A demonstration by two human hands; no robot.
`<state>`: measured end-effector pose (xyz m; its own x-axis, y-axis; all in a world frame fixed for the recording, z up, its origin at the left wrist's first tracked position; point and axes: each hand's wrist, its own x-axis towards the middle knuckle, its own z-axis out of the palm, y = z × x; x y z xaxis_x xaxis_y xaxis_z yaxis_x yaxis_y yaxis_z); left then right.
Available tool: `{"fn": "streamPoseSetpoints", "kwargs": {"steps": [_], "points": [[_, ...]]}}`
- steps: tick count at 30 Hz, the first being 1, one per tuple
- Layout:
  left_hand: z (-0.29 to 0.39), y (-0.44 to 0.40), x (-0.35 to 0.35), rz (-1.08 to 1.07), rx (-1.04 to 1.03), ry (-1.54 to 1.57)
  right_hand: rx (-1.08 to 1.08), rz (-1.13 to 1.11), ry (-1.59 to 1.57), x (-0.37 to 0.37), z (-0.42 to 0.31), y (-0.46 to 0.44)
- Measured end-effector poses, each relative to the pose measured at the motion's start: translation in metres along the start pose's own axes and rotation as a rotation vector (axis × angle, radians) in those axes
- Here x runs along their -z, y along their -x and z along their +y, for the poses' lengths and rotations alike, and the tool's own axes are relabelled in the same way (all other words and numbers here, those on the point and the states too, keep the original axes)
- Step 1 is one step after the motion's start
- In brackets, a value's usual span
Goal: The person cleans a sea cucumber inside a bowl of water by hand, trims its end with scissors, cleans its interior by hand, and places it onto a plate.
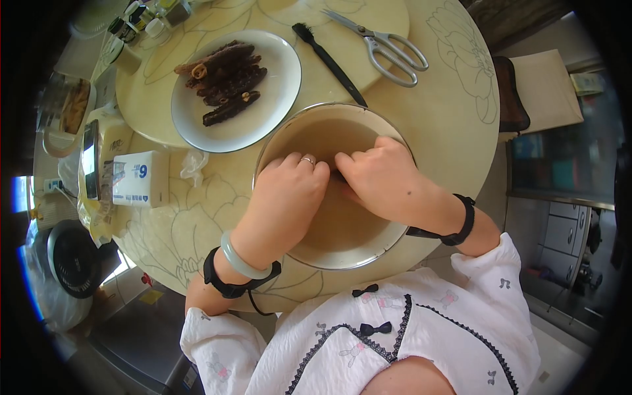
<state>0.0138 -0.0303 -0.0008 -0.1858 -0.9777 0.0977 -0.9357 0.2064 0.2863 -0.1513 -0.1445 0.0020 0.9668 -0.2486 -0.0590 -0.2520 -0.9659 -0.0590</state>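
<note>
A round pale basin (316, 248) with a chipped rim holds cloudy brown water. My left hand (288, 187) is over the basin, its fingers curled and pointing down. My right hand (376, 176) is closed beside it, thumb and fingers pinched together. A small dark patch shows between the two hands, but the fingers hide what they grip. Beyond the basin, a white plate (280, 85) bears several dark brown, bumpy, elongated pieces (227, 82) that look like sea cucumbers.
A black brush (329, 64) and metal scissors (385, 49) lie behind the basin. To the left are a white tissue pack (140, 179), crumpled plastic (193, 166) and small jars (138, 20). A chair (536, 92) stands right of the round table (454, 131).
</note>
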Motion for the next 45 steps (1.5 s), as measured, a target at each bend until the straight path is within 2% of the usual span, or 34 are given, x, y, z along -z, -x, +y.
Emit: {"fn": "streamPoseSetpoints", "kwargs": {"steps": [4,5,6,7,8,10,11,12,13,14,16,17,19,21,25,27,35,40,42,45], "points": [[0.002,0.000,0.005,-0.106,0.015,-0.085,0.039,-0.011,0.052,0.002,0.001,0.000],[0.002,-0.001,0.004,-0.104,0.018,-0.084,-0.004,0.076,0.054,0.004,0.003,0.000],[0.001,-0.001,0.001,0.002,0.007,-0.063,-0.049,0.163,0.053,0.006,0.004,0.000],[0.000,-0.002,-0.001,0.107,-0.006,-0.042,-0.048,0.164,0.053,0.009,0.003,0.001],[0.000,-0.001,-0.001,0.107,-0.007,-0.044,-0.008,0.093,-0.023,0.012,0.003,0.003],[-0.002,-0.002,-0.001,0.119,0.026,0.169,0.025,0.025,-0.098,0.012,0.003,0.006],[-0.002,-0.002,0.001,0.120,0.025,0.169,-0.024,0.123,-0.191,0.010,0.004,0.005],[-0.002,-0.001,0.004,0.118,0.038,0.310,-0.071,0.221,-0.284,0.008,0.004,0.004],[-0.002,0.000,0.008,0.115,0.054,0.449,-0.065,0.222,-0.287,0.012,0.005,0.005],[-0.002,0.000,0.013,0.114,0.058,0.447,-0.075,0.176,-0.358,0.020,0.006,0.006],[-0.004,-0.004,0.022,-0.081,0.164,0.737,-0.088,0.132,-0.428,0.027,0.008,0.009],[-0.005,-0.005,0.021,-0.083,0.161,0.735,-0.113,0.113,-0.529,0.028,0.008,0.010],[-0.008,-0.005,0.014,-0.020,0.230,1.081,-0.139,0.094,-0.629,0.031,0.009,0.011],[-0.010,-0.005,0.013,-0.038,0.253,1.155,-0.128,0.047,-0.799,0.036,0.008,0.011],[-0.012,-0.006,0.014,-0.077,0.306,1.344,-0.144,0.020,-0.914,0.036,0.008,0.011],[-0.013,-0.008,0.018,-0.106,0.333,1.375,-0.240,-0.104,-0.989,0.046,0.007,0.009],[-0.011,-0.009,0.020,-0.098,0.396,1.437,-0.248,-0.107,-1.010,0.045,0.007,0.006],[-0.005,-0.009,0.018,-0.018,0.431,1.286,-0.244,-0.098,-0.955,0.043,0.007,0.006],[-0.007,-0.008,0.011,0.002,0.407,1.229,-0.130,0.054,-0.786,0.033,0.006,0.007],[-0.008,-0.007,0.007,0.051,0.364,1.150,-0.138,0.083,-0.720,0.033,0.003,0.007]]}}
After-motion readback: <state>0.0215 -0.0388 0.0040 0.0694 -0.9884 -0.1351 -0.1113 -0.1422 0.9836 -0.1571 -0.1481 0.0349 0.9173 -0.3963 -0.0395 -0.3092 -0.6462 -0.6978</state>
